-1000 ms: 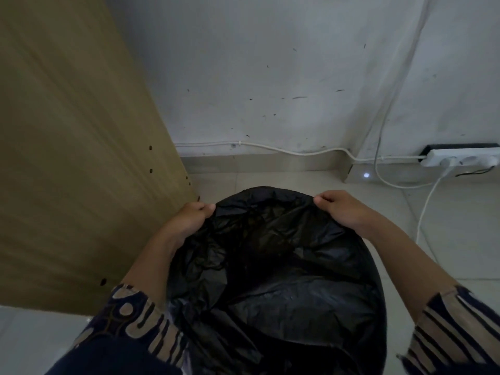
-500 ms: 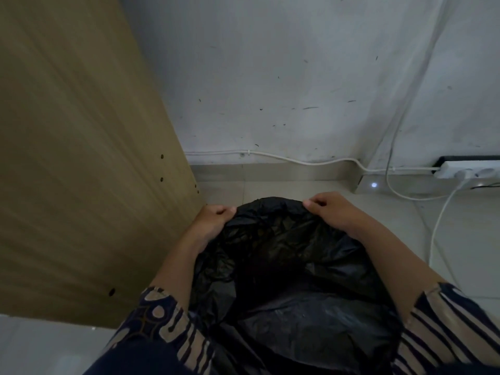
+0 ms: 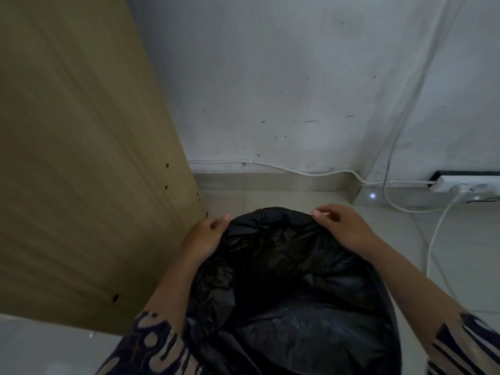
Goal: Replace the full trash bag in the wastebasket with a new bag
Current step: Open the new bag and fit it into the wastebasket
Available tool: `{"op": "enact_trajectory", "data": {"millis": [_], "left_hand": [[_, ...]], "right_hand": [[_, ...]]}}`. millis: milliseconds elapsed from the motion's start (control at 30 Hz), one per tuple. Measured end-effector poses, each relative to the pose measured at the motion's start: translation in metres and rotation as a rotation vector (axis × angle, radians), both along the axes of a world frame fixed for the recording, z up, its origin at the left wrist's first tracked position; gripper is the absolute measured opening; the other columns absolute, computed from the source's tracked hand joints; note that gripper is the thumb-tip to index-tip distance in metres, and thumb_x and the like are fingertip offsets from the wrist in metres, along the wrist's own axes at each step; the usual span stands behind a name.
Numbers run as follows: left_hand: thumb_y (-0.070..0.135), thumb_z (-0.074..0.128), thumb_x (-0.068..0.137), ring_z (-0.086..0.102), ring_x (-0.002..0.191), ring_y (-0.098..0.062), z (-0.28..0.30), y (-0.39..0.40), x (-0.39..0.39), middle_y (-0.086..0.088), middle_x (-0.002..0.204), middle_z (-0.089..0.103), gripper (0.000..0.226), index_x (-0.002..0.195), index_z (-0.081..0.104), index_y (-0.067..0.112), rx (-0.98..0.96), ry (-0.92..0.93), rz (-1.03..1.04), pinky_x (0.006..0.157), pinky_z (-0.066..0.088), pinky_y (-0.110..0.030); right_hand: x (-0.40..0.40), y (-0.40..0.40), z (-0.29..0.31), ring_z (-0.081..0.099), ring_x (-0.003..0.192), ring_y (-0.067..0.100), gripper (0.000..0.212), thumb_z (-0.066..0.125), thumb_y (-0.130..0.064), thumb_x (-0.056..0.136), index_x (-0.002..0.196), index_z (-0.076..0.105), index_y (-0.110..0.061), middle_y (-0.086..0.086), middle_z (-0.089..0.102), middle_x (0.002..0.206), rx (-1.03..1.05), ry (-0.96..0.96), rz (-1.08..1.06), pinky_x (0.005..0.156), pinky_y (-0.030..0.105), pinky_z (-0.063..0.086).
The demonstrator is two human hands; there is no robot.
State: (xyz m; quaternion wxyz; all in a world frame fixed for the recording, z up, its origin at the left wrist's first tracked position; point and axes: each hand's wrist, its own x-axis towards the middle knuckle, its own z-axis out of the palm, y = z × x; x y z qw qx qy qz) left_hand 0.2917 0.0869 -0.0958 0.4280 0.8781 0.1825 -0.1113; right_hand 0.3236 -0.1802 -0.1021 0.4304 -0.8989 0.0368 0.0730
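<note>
Closest to me are my patterned sleeves [image 3: 151, 345], with the black trash bag [image 3: 292, 307] spread open between my forearms. My left hand [image 3: 205, 236] has its fingers curled over the bag's far-left edge, and my right hand [image 3: 343, 228] pinches the far-right edge. Can't really tell the wastebasket under all that plastic. Just left of my left hand is a wooden panel [image 3: 81, 158]. Past both grips is tiled floor [image 3: 270, 198], then a white cable [image 3: 297, 171] along the wall [image 3: 270, 77], and a power strip [image 3: 468, 184] far right.
</note>
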Motion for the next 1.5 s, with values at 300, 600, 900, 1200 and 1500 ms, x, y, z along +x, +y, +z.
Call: {"op": "enact_trajectory", "data": {"millis": [300, 600, 900, 1200, 1500], "left_hand": [[0.055, 0.028, 0.092, 0.037, 0.131, -0.033, -0.017, 0.029, -0.065, -0.016, 0.146, 0.036, 0.067, 0.14, 0.035, 0.008, -0.235, 0.238, 0.212, 0.108, 0.031, -0.041], [0.079, 0.061, 0.05, 0.047, 0.124, -0.03, -0.031, 0.045, -0.095, -0.008, 0.139, 0.048, 0.111, 0.137, 0.041, 0.013, -0.524, 0.291, 0.302, 0.108, 0.037, -0.049], [0.072, 0.034, 0.074, 0.046, 0.123, -0.037, 0.002, 0.017, -0.11, -0.02, 0.138, 0.046, 0.093, 0.133, 0.043, 0.001, -0.46, 0.228, 0.451, 0.094, 0.041, -0.043], [0.046, 0.036, 0.094, 0.055, 0.1, -0.033, -0.017, 0.009, -0.14, -0.013, 0.106, 0.059, 0.049, 0.106, 0.059, 0.004, -0.148, -0.018, 0.335, 0.083, 0.042, -0.037], [0.038, 0.037, 0.096, 0.055, 0.097, -0.033, -0.013, -0.002, -0.139, -0.019, 0.11, 0.06, 0.046, 0.112, 0.056, -0.001, -0.116, -0.076, 0.382, 0.08, 0.042, -0.038]], "right_hand": [[-0.065, -0.036, 0.006, 0.058, 0.095, 0.022, 0.038, 0.054, -0.042, 0.086, 0.108, 0.063, -0.011, 0.006, 0.063, 0.103, 0.093, 0.222, -0.15, 0.085, 0.03, 0.043], [-0.096, -0.04, 0.006, 0.063, 0.073, 0.024, 0.023, 0.064, -0.023, 0.084, 0.081, 0.065, 0.0, 0.012, 0.067, 0.081, 0.43, 0.417, -0.377, 0.062, 0.029, 0.048], [-0.109, -0.041, 0.009, 0.063, 0.091, 0.028, 0.049, 0.065, -0.037, 0.081, 0.107, 0.062, 0.004, 0.017, 0.064, 0.108, 0.402, 0.363, -0.368, 0.079, 0.032, 0.049], [-0.144, -0.043, -0.002, 0.057, 0.086, 0.027, 0.025, 0.059, -0.011, 0.086, 0.108, 0.059, 0.002, 0.017, 0.061, 0.095, 0.23, 0.158, -0.394, 0.079, 0.031, 0.043], [-0.147, -0.036, -0.004, 0.058, 0.101, 0.034, 0.033, 0.057, -0.015, 0.088, 0.117, 0.056, 0.002, 0.022, 0.06, 0.11, 0.121, 0.104, -0.408, 0.087, 0.035, 0.043]]}}
